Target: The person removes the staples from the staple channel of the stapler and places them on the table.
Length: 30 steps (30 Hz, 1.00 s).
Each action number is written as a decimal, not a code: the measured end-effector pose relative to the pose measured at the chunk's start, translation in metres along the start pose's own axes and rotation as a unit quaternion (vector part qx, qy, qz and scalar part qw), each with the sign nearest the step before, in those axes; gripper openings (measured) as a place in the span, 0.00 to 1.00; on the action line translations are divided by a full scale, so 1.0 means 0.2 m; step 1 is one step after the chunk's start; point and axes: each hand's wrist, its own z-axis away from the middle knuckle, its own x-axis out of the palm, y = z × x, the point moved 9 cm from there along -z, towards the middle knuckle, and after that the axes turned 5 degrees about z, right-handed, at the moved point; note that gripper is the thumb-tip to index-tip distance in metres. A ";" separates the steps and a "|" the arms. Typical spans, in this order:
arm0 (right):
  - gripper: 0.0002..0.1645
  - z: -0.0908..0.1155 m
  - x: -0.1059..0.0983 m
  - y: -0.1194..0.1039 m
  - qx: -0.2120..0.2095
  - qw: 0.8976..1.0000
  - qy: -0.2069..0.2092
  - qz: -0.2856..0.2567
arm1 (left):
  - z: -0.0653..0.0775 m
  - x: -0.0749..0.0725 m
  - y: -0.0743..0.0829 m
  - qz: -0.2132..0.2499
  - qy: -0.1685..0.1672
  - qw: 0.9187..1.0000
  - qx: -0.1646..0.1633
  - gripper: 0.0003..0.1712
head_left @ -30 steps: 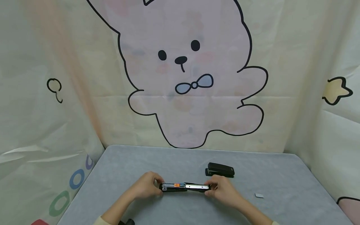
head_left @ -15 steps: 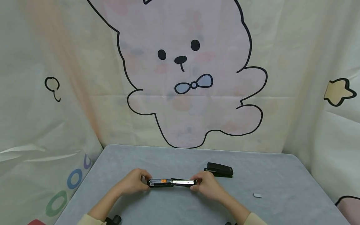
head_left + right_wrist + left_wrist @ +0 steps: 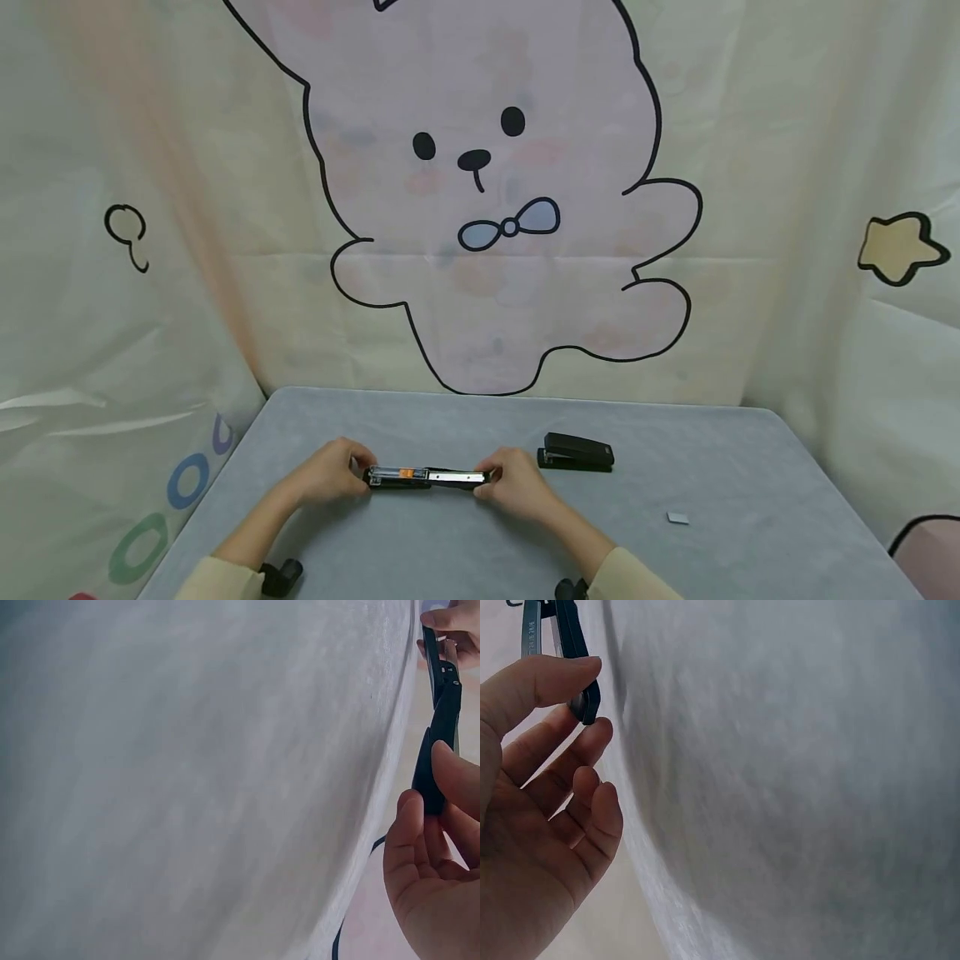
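Note:
Both hands hold a black stapler (image 3: 429, 478) that is folded open into a nearly straight line. Its silver inner rails face up, and a small orange part shows on the left half. My left hand (image 3: 330, 475) pinches the left end between thumb and fingers. At the other end, my right hand (image 3: 517, 485) pinches the tip the same way. In the left wrist view the stapler's dark end (image 3: 585, 701) sits under the thumb. The right wrist view shows the stapler's underside and hinge (image 3: 448, 682), with the left hand (image 3: 456, 626) beyond.
A second black stapler (image 3: 576, 452), folded together, lies on the grey table (image 3: 420, 550) behind my right hand. Farther right lies a small light grey piece (image 3: 677, 518), too small to identify. A curtain (image 3: 817, 350) with cartoon drawings hangs behind the table.
Both hands have carried the opened stapler to the left and slightly away from me. The grip at each end stays the same. The second stapler lies where it was.

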 end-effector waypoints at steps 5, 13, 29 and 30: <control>0.09 -0.03 0.03 -0.01 -0.003 1.000 0.008 0.016 | -0.01 -0.02 -0.03 0.006 0.005 1.000 0.000 0.18; 0.07 -0.06 0.09 -0.02 0.001 1.000 -0.004 0.015 | -0.01 -0.03 -0.07 0.002 0.011 1.000 -0.008 0.17; 0.15 -0.03 0.01 0.02 0.020 0.999 -0.031 -0.033 | 0.02 -0.08 -0.02 -0.020 0.013 0.998 -0.059 0.25; 0.16 -0.02 -0.01 0.02 0.017 0.999 -0.027 -0.030 | 0.03 -0.09 0.00 -0.022 0.013 0.998 -0.059 0.26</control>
